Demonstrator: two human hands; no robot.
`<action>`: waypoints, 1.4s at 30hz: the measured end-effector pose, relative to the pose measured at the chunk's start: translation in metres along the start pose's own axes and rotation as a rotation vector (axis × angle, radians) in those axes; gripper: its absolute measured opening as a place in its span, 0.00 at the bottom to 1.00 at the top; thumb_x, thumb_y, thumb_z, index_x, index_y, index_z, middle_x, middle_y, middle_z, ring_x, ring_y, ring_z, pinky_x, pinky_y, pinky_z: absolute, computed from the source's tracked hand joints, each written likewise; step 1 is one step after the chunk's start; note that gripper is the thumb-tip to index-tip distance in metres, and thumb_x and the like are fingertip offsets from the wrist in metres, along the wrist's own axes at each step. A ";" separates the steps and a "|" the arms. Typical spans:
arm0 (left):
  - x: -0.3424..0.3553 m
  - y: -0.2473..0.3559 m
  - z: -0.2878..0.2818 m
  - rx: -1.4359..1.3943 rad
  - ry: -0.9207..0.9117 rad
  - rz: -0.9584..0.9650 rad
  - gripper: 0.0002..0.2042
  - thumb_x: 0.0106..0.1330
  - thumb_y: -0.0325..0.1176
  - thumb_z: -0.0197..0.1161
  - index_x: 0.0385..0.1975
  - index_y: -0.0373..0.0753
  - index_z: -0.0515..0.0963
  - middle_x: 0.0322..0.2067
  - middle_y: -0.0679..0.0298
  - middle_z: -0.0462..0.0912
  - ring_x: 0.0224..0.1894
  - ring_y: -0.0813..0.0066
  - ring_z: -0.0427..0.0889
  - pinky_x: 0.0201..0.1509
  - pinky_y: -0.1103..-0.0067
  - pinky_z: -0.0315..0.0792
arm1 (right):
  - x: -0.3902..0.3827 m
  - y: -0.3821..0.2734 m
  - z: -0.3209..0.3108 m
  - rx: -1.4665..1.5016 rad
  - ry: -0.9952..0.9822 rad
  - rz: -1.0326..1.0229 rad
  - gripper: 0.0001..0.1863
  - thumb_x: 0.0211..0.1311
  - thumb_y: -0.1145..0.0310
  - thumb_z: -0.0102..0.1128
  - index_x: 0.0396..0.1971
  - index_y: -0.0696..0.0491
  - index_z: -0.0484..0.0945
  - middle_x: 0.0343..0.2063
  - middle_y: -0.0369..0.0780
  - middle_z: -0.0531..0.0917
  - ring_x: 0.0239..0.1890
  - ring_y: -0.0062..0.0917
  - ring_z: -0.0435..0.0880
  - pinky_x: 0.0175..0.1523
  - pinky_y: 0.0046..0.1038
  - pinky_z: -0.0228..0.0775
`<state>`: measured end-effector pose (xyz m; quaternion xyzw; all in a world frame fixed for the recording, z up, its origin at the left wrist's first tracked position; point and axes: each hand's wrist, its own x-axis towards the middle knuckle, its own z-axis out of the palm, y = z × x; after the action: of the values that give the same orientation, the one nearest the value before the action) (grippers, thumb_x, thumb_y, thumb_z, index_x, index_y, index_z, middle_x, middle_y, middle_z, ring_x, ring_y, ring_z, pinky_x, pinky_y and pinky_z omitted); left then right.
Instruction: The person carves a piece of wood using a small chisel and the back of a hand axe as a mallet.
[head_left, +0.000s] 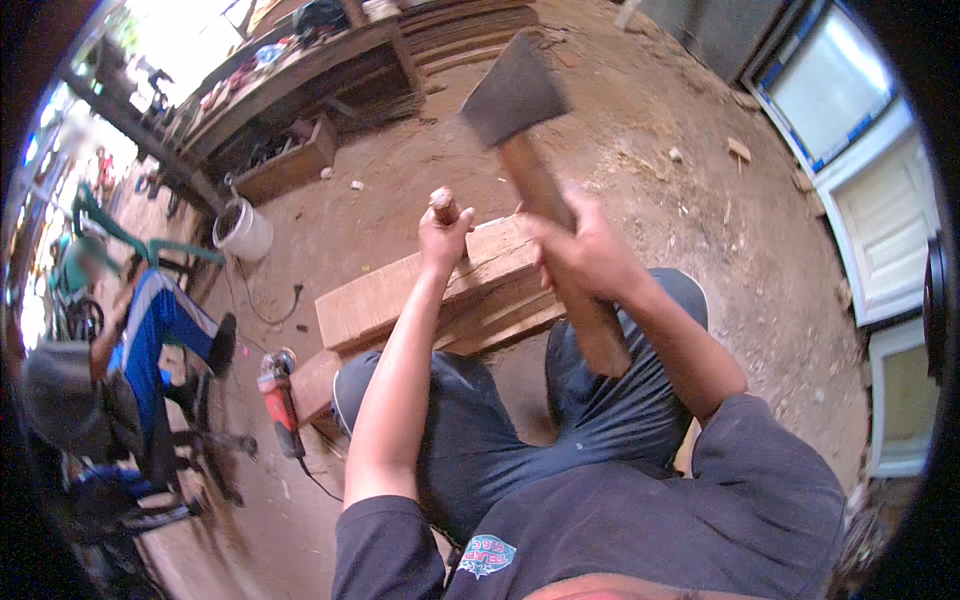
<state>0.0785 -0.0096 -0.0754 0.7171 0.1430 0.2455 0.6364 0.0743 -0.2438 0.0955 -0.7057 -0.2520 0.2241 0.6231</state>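
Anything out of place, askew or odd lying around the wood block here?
An angle grinder lies on the dirt floor beside the wood block, cord trailing loose. Wood scraps are scattered about. Nothing looks damaged or spilled.

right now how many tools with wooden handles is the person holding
2: a hatchet raised in the right hand, and a chisel held upright on the wood block by the left hand.

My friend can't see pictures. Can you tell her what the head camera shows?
A seated person's right hand raises a wooden-handled hatchet, while the left hand holds a short wooden peg upright on a thick plank. A red angle grinder lies on the dirt floor beside them.
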 end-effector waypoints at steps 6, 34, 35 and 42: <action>-0.008 0.008 -0.010 0.081 0.035 -0.013 0.09 0.57 0.30 0.69 0.29 0.35 0.74 0.22 0.71 0.74 0.28 0.83 0.72 0.36 0.77 0.71 | 0.022 -0.113 -0.011 0.080 0.037 -0.224 0.19 0.68 0.55 0.58 0.47 0.56 0.75 0.21 0.39 0.80 0.17 0.23 0.80 0.23 0.27 0.74; -0.007 0.002 0.003 0.085 0.125 0.022 0.10 0.55 0.33 0.64 0.32 0.34 0.78 0.31 0.49 0.83 0.36 0.57 0.84 0.42 0.69 0.75 | 0.031 -0.089 0.025 -0.261 0.143 -0.179 0.14 0.60 0.68 0.63 0.42 0.58 0.74 0.21 0.38 0.78 0.19 0.24 0.80 0.26 0.27 0.75; -0.008 0.005 0.002 0.124 0.150 0.027 0.09 0.55 0.32 0.64 0.32 0.34 0.78 0.30 0.49 0.83 0.35 0.60 0.84 0.41 0.69 0.75 | 0.026 -0.057 0.026 -0.300 0.109 0.002 0.14 0.60 0.67 0.64 0.41 0.58 0.74 0.20 0.38 0.79 0.18 0.23 0.80 0.25 0.28 0.75; -0.003 -0.001 -0.010 0.117 0.118 -0.020 0.10 0.56 0.33 0.65 0.32 0.33 0.77 0.30 0.48 0.83 0.36 0.57 0.85 0.42 0.69 0.75 | 0.016 -0.052 0.028 -0.430 -0.219 0.185 0.12 0.56 0.66 0.69 0.32 0.56 0.75 0.20 0.36 0.78 0.18 0.20 0.78 0.24 0.25 0.72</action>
<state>0.0711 -0.0023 -0.0765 0.7359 0.2015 0.2722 0.5863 0.0653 -0.2075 0.1439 -0.8136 -0.2943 0.2965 0.4044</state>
